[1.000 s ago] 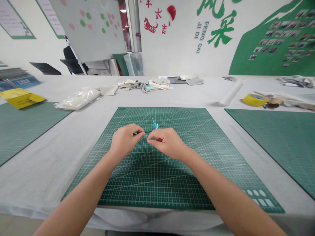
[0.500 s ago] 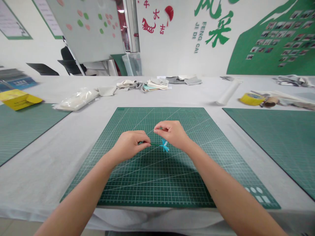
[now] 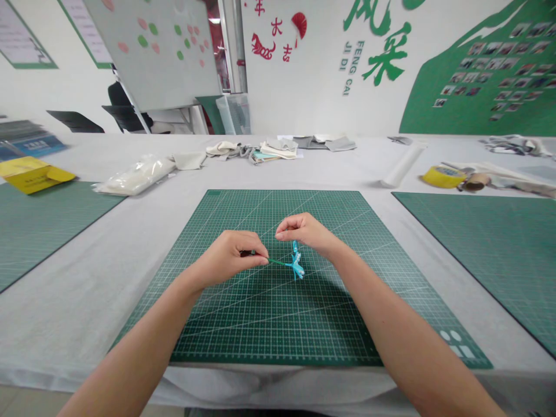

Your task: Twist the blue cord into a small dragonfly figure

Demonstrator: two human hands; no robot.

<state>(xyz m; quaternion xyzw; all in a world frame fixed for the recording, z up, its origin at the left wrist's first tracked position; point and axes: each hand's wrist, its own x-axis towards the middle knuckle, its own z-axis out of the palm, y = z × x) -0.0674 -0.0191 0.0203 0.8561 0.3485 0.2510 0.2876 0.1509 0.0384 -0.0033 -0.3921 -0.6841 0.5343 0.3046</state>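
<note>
My left hand is closed in a pinch on one end of a thin green wire above the middle green cutting mat. A small light-blue ribbon piece sits at the wire's other end. My right hand is closed just above it, fingers pinching the top of the blue ribbon. Both hands hover a little over the mat, close together.
Two more green mats lie at the left and right. A yellow box, a clear plastic bag, folded cloth pieces, a white roll and a yellow tape roll lie along the far side of the table.
My right hand rose off the wire and now pinches the ribbon from above. The ribbon swung from pointing up behind the hands down to the wire's right end.
</note>
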